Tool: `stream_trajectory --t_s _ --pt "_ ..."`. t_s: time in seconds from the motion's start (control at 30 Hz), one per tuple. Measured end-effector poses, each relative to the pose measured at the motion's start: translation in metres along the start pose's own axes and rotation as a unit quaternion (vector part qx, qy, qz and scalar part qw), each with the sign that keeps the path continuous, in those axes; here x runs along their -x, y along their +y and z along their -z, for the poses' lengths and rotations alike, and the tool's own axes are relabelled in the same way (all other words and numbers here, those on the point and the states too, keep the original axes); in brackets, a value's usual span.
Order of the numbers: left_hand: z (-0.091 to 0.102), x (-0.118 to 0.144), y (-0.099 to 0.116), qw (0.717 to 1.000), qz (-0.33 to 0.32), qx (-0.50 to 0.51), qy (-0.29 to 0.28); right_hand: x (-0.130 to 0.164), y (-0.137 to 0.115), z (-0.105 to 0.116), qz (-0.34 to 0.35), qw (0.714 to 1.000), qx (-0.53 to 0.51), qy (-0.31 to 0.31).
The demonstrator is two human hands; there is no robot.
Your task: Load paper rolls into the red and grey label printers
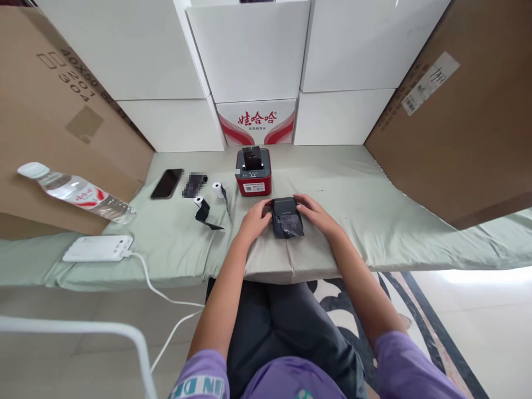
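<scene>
A small black receipt printer (286, 209) lies on the green cloth in front of me, a strip of dark paper (291, 226) hanging over its near side. My left hand (254, 220) holds its left side with bent fingers. On the opposite side, the fingers of my right hand (315, 213) curl against the upper right edge. Just behind stands a red and black receipt printer (254, 172) with dark paper sticking out of its top. Two partly unrolled black paper rolls, a nearer one (201, 211) and a farther one (218, 190), are left of my left hand.
A dark phone (167, 184) and a blurred-out item (194, 185) lie at the left. Beyond them are a water bottle (83, 192) and a white power bank (98, 248) with a cable. Cardboard (469, 122) stands on both sides, white boxes (257, 55) behind.
</scene>
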State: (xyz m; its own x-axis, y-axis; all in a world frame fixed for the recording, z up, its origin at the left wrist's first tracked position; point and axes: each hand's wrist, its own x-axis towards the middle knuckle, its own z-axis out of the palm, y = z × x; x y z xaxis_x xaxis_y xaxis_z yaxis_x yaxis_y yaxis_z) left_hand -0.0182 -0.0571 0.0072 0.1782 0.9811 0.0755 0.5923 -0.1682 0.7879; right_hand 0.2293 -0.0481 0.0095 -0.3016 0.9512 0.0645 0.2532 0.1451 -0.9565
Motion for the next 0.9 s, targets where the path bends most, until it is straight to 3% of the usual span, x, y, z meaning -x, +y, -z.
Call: stream_trajectory --t_s 0.13,0.23,0.37,0.43,0.53,0.67,0.77,0.9 --pt "0.001 0.004 0.007 0.998 -0.011 -0.054 0.025 0.049 0.009 -0.015 0.056 0.983 0.153 0.088" --pt "-0.001 0.008 0.010 0.994 -0.003 -0.101 0.032 0.075 0.009 -0.050 0.081 0.966 0.215 0.115" --pt "-0.007 0.011 0.017 0.993 -0.010 -0.117 0.025 0.071 0.000 -0.100 0.053 0.942 0.235 0.233" --pt "-0.012 0.010 0.028 0.992 -0.024 -0.122 0.019 0.056 -0.006 -0.109 0.033 0.930 0.228 0.286" --pt "-0.022 -0.003 0.050 0.992 -0.026 -0.121 0.035 0.029 -0.015 -0.095 0.033 0.917 0.218 0.333" --pt "-0.039 -0.044 0.071 0.994 -0.047 -0.019 0.102 -0.014 -0.025 -0.045 0.037 0.908 0.217 0.357" --pt "-0.053 -0.075 0.063 0.989 -0.059 0.045 0.129 -0.047 -0.021 -0.020 0.058 0.910 0.226 0.343" --pt "-0.066 -0.092 0.040 0.994 -0.037 0.048 0.096 -0.069 0.001 -0.018 0.060 0.916 0.221 0.328"
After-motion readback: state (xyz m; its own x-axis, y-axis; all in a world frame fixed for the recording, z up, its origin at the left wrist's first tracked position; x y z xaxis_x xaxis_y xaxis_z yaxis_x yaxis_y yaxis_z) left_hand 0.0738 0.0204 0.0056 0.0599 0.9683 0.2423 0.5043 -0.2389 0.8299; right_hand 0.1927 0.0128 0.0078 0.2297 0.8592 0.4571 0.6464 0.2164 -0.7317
